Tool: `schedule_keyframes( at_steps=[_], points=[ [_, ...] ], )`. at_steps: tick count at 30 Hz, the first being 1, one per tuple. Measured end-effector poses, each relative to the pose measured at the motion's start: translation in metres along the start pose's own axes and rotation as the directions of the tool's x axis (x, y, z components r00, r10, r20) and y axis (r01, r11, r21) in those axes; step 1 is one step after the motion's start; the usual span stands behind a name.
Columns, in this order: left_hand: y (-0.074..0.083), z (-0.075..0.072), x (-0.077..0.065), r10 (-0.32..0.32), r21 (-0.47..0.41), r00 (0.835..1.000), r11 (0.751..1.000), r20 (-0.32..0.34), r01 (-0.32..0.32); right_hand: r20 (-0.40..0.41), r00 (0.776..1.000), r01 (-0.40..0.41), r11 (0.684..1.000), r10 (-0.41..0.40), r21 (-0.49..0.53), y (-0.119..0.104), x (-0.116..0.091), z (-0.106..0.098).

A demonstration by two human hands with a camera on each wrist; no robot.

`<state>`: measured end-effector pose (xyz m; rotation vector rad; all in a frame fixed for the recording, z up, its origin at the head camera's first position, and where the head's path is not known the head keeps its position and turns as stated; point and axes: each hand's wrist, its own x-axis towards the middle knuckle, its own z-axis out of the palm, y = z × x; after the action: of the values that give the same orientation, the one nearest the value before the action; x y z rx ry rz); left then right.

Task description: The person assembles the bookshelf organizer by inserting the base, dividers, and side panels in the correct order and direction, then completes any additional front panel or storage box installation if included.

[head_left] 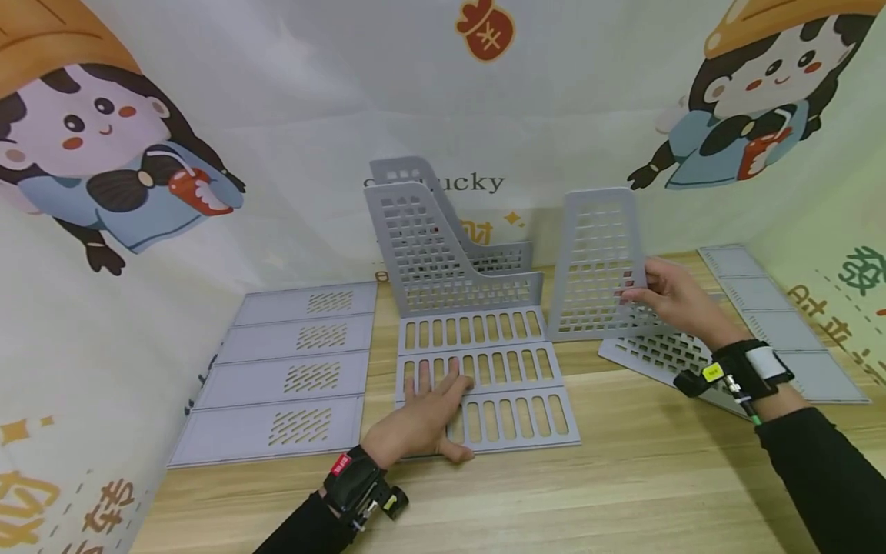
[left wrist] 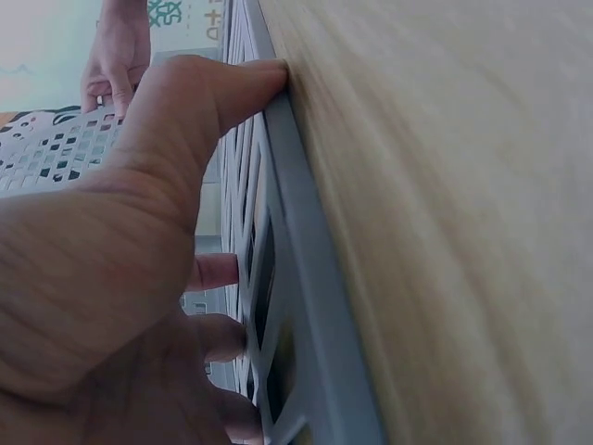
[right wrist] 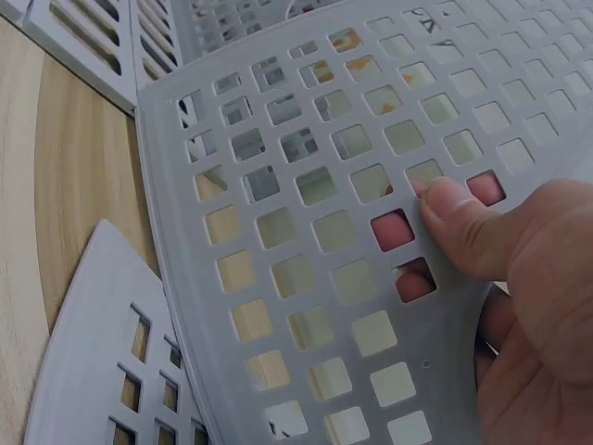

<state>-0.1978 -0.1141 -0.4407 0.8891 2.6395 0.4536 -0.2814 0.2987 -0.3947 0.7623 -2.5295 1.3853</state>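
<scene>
My left hand (head_left: 418, 419) lies with spread fingers on the near part of a grey slotted panel (head_left: 477, 349). Its thumb (left wrist: 250, 88) touches the panel's front edge in the left wrist view. Behind, two perforated side panels (head_left: 472, 271) with sloped cutouts stand upright at the slotted panel's far end. On the right, my right hand (head_left: 681, 300) pinches a third perforated side panel (head_left: 573, 254), thumb in front and fingers behind, some showing through its holes. That panel is held upright beside the slotted one. Another perforated panel (right wrist: 93, 343) lies flat beneath it.
A grey sheet of several joined sections (head_left: 242, 381) with slanted slots lies on the left of the wooden table (head_left: 623, 492). A similar long sheet (head_left: 761, 308) lies at the far right. A printed cloth backdrop (head_left: 298, 154) rises behind the table.
</scene>
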Motion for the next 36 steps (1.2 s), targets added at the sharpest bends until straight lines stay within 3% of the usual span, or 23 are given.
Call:
schedule_keyframes(
  at_steps=[7,12,18,22,25,28,32,36],
  points=[
    [0.000,-0.001,-0.001,-0.020,0.013,1.000,1.000,0.005,0.020,0.009,1.000,-0.010,1.000,0.011,-0.017,-0.001,0.004,0.005],
    [0.000,-0.002,-0.002,-0.025,0.022,1.000,0.999,0.010,0.024,0.035,0.999,0.025,1.000,-0.025,0.003,-0.007,0.009,0.018],
    [0.002,-0.004,-0.002,-0.034,0.026,0.999,0.999,0.021,0.033,0.076,0.997,0.029,0.999,-0.030,0.019,-0.029,0.030,0.064],
    [0.002,-0.003,0.000,-0.028,0.031,0.999,0.999,0.020,0.027,0.069,0.995,0.080,0.996,-0.078,-0.028,-0.045,0.045,0.098],
    [0.001,-0.001,0.001,-0.031,0.030,0.999,0.999,0.022,0.031,0.064,0.993,0.099,0.993,-0.095,-0.071,-0.051,0.049,0.110],
    [0.000,0.000,0.001,-0.032,0.033,0.999,0.999,0.026,0.031,0.129,0.988,0.096,0.989,-0.081,-0.111,-0.051,0.048,0.105],
    [0.000,0.000,0.001,-0.038,0.042,0.999,0.998,0.028,0.037,0.232,0.971,0.109,0.976,-0.064,-0.188,-0.041,0.038,0.077],
    [0.001,-0.001,0.001,-0.052,0.044,0.998,0.998,0.031,0.050,0.213,0.976,0.077,0.978,-0.035,-0.193,-0.024,0.022,0.046]
  ],
)
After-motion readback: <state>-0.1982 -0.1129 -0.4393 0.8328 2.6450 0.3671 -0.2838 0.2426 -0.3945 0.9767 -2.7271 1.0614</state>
